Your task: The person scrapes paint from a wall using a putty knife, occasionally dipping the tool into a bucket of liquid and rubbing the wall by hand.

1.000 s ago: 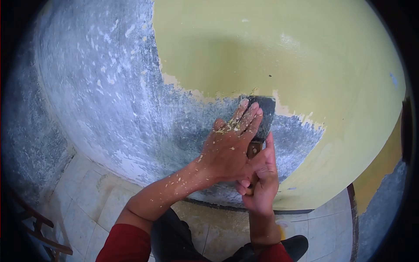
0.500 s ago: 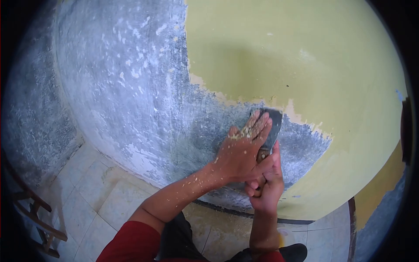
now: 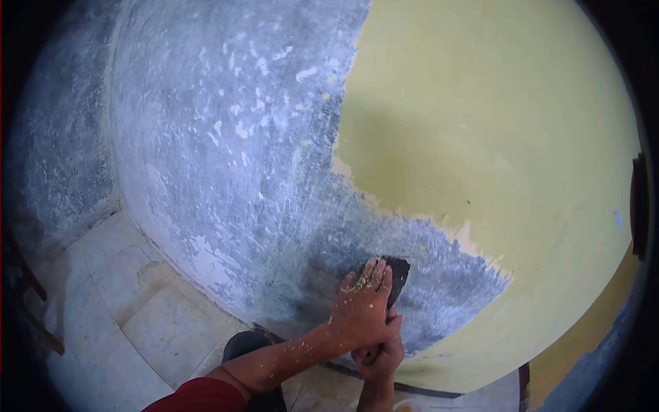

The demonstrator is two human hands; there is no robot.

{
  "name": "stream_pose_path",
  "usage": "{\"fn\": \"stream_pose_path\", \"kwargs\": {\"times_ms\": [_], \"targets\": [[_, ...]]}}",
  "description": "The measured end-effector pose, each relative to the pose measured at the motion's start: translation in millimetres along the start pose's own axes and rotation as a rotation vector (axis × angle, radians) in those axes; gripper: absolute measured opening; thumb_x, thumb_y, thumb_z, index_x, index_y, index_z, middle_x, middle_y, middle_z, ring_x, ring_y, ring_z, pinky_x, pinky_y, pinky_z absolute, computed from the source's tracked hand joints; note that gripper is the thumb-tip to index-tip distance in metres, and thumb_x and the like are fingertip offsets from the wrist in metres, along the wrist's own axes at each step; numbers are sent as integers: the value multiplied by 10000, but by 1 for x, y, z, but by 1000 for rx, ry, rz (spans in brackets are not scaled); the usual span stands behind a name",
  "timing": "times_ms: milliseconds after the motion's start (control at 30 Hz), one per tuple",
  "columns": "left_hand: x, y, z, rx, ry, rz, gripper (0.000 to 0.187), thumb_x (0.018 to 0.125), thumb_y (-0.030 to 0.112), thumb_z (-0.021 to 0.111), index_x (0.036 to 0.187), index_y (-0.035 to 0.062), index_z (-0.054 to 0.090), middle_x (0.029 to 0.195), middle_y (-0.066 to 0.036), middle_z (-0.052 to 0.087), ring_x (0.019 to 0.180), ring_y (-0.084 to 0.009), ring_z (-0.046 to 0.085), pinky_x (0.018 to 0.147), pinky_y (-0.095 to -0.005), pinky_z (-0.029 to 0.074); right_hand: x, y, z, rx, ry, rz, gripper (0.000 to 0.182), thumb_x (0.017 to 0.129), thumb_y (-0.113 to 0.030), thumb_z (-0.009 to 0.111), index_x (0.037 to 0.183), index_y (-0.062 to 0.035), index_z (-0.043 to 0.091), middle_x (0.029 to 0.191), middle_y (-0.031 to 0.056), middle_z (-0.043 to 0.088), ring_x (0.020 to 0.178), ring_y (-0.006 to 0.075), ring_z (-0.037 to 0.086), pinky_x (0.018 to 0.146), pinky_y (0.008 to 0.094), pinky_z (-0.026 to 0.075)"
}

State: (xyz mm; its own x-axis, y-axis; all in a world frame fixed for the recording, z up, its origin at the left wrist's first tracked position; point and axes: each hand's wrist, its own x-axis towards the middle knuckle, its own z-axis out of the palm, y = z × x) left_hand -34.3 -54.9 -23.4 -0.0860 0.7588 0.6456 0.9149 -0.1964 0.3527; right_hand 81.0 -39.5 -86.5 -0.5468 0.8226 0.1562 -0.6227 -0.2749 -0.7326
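A paint scraper (image 3: 399, 280) with a wide dark blade rests against the bare grey part of the wall (image 3: 439, 281), below the ragged edge of the yellow-green paint (image 3: 494, 137). My right hand (image 3: 381, 356) is wrapped around its handle, which is mostly hidden. Over the blade's left side, my left hand (image 3: 360, 309) lies with its fingers stretched out flat, pressing on the metal. Pale paint flakes cling to the left hand and forearm.
Light floor tiles (image 3: 171, 329) run along the foot of the wall. Part of a dark wooden piece of furniture (image 3: 38, 323) stands at the lower left. A dark object (image 3: 640, 206) is at the far right edge. My dark-clad knee (image 3: 246, 343) is close to the wall.
The scraper and both hands have moved down and left, away from the paint edge onto bare grey wall. The view has shifted too, so the wall sits lower and further right.
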Motion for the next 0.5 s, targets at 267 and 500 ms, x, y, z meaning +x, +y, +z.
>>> {"fn": "stream_pose_path", "kwargs": {"times_ms": [267,500], "targets": [[6,-4,12,-214,245,66,678,875,290,667,1382,-103,449,1406,-342,450,1370,-467,392,1130,-459,342,17,1,-6,81,-129,-131,558,1049,-329,325,1544,-93,220,965,76,642,512,124,530,442,252,453],[23,0,-1,-25,318,96,588,876,255,684,1313,-105,521,1327,-344,524,1327,-453,459,1043,-485,428,26,-16,39,196,262,-195,630,1007,-251,399,1567,-107,150,1313,140,546,607,151,589,487,257,500]]}}
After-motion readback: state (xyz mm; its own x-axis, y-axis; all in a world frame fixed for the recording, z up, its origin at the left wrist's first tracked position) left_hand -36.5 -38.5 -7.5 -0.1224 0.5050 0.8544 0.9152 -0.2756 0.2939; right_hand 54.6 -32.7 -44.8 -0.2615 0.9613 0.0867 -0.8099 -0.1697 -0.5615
